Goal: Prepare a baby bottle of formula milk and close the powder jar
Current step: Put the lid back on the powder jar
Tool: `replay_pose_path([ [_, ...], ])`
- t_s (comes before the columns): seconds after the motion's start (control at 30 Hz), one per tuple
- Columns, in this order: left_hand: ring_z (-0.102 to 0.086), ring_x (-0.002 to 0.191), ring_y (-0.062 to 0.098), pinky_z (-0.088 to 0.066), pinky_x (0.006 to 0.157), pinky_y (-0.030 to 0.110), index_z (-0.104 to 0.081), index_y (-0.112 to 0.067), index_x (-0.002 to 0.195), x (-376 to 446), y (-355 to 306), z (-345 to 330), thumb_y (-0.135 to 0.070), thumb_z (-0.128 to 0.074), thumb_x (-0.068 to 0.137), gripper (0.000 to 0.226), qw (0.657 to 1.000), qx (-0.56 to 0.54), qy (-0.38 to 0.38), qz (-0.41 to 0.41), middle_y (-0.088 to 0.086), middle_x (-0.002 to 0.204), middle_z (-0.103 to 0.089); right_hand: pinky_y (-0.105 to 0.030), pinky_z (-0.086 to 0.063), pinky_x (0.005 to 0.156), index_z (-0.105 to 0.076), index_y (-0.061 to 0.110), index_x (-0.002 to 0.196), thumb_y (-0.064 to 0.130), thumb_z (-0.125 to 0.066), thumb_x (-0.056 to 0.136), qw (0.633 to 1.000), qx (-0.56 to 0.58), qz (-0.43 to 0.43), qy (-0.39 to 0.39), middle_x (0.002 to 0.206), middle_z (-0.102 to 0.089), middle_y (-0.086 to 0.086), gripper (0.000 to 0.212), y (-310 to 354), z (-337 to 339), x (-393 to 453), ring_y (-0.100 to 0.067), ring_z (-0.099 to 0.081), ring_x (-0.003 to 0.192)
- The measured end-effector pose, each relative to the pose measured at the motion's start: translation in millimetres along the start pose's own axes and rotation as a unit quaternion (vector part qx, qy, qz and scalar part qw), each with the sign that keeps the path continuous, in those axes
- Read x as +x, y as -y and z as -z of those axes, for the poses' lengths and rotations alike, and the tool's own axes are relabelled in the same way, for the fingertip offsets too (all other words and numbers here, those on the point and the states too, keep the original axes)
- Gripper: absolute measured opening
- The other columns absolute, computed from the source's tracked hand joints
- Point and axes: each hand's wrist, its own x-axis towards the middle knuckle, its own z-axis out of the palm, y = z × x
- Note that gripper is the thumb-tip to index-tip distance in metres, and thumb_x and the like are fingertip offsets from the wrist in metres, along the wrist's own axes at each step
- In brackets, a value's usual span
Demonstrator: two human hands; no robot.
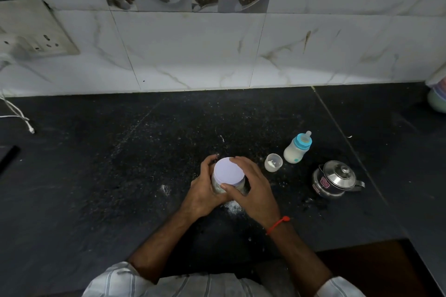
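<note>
Two hands: left hand (pixel 205 190), right hand (pixel 253 190) gripping jar (pixel 218 187).

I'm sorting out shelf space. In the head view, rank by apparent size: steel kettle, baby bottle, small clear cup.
1. steel kettle, clearly largest.
2. baby bottle, narrower.
3. small clear cup, smallest.
All stand at a similar distance, so the order looks reliable.

The powder jar (pixel 218 185) stands upright, white lid (pixel 228 171) on top. Right of it stands the capless, blue-collared baby bottle (pixel 296 148), milk-filled.
</note>
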Motion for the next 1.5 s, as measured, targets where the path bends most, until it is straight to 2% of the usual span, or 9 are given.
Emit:
replay_pose_path([
  [0.27, -0.059, 0.126, 0.012, -0.053, 0.104, 0.032, -0.025, -0.031, 0.156, 1, 2, -1, -0.054, -0.084, 0.058, 0.116, 1.000, 0.016, -0.006, 0.005, -0.020, 0.133, -0.057, -0.024, -0.035, 0.119, -0.059, 0.020, 0.142, 0.019, -0.077, 0.090, 0.999, 0.007, 0.039, -0.009, 0.155, -0.043, 0.000, 0.056, -18, -6, -8, -0.008, -0.038, 0.146],
  [0.43, -0.060, 0.124, 0.010, -0.049, 0.094, 0.012, -0.027, -0.031, 0.155, 2, 5, -1, -0.025, -0.093, 0.071, 0.107, 0.999, 0.031, -0.013, 0.012, -0.017, 0.136, -0.057, -0.030, -0.040, 0.117, -0.067, 0.016, 0.134, 0.016, -0.078, 0.088, 0.995, 0.055, 0.039, -0.079, 0.155, -0.048, -0.003, 0.047, -24, -24, -15, -0.014, -0.042, 0.146],
  [0.57, -0.061, 0.121, 0.010, -0.052, 0.094, 0.018, -0.026, -0.030, 0.155, 3, 5, -3, -0.022, -0.093, 0.072, 0.106, 0.999, 0.041, -0.020, 0.009, -0.022, 0.130, -0.056, -0.030, -0.040, 0.117, -0.066, 0.017, 0.135, 0.025, -0.074, 0.090, 0.994, 0.047, 0.046, -0.082, 0.154, -0.045, -0.004, 0.046, -22, -27, -14, -0.015, -0.040, 0.146],
  [0.73, -0.060, 0.122, 0.012, -0.054, 0.100, 0.030, -0.027, -0.031, 0.155, 2, 5, -3, -0.025, -0.094, 0.070, 0.108, 0.999, 0.039, -0.023, 0.011, -0.016, 0.134, -0.057, -0.028, -0.036, 0.119, -0.057, 0.025, 0.145, 0.031, -0.069, 0.091, 0.998, 0.008, 0.035, 0.055, 0.161, -0.031, 0.004, 0.055, -17, 1, 0, -0.008, -0.034, 0.147],
  [0.87, -0.058, 0.118, 0.008, -0.049, 0.091, 0.017, -0.026, -0.033, 0.154, 2, 3, -2, -0.029, -0.098, 0.066, 0.114, 0.999, 0.035, -0.019, 0.011, -0.021, 0.129, -0.057, -0.043, -0.042, 0.111, -0.042, 0.041, 0.151, 0.042, -0.069, 0.088, 0.957, -0.190, 0.059, 0.213, 0.151, -0.041, 0.007, 0.069, 8, 33, 36, -0.020, -0.044, 0.134],
  [1.07, -0.060, 0.109, -0.015, -0.051, 0.088, 0.010, -0.029, -0.032, 0.151, 3, 4, -1, -0.032, -0.101, 0.058, 0.117, 1.000, 0.010, -0.010, 0.021, -0.037, 0.123, -0.053, -0.044, -0.049, 0.079, -0.045, 0.016, 0.134, 0.085, -0.053, 0.079, 0.896, -0.420, -0.020, 0.141, 0.120, -0.064, -0.011, 0.088, 43, 11, 55, -0.037, -0.068, 0.100],
  [1.2, -0.063, 0.118, 0.004, -0.049, 0.095, 0.019, -0.020, -0.032, 0.157, 2, 5, -2, -0.039, -0.100, 0.058, 0.128, 1.000, 0.011, -0.005, 0.021, -0.016, 0.132, -0.061, -0.044, -0.049, 0.079, -0.050, 0.010, 0.129, 0.088, -0.032, 0.086, 0.881, -0.449, -0.030, 0.146, 0.114, -0.072, -0.017, 0.091, 41, 19, 66, -0.038, -0.070, 0.099],
  [1.37, -0.063, 0.119, 0.008, -0.054, 0.100, 0.030, -0.025, -0.036, 0.154, 4, 9, -3, -0.040, -0.102, 0.053, 0.127, 1.000, 0.008, -0.022, 0.014, -0.013, 0.131, -0.063, -0.047, -0.045, 0.094, -0.024, 0.041, 0.152, 0.070, -0.060, 0.085, 0.847, -0.408, 0.027, 0.340, 0.139, -0.053, -0.011, 0.080, 55, 41, 73, -0.036, -0.059, 0.120],
  [1.5, -0.066, 0.114, 0.004, -0.056, 0.098, 0.027, -0.031, -0.034, 0.152, 3, 11, -6, -0.035, -0.102, 0.053, 0.122, 1.000, 0.001, -0.026, 0.005, -0.023, 0.124, -0.065, -0.040, -0.042, 0.077, -0.042, 0.017, 0.136, 0.079, -0.058, 0.080, 0.862, -0.441, 0.042, 0.245, 0.121, -0.068, -0.012, 0.085, 47, 28, 67, -0.036, -0.069, 0.102],
])
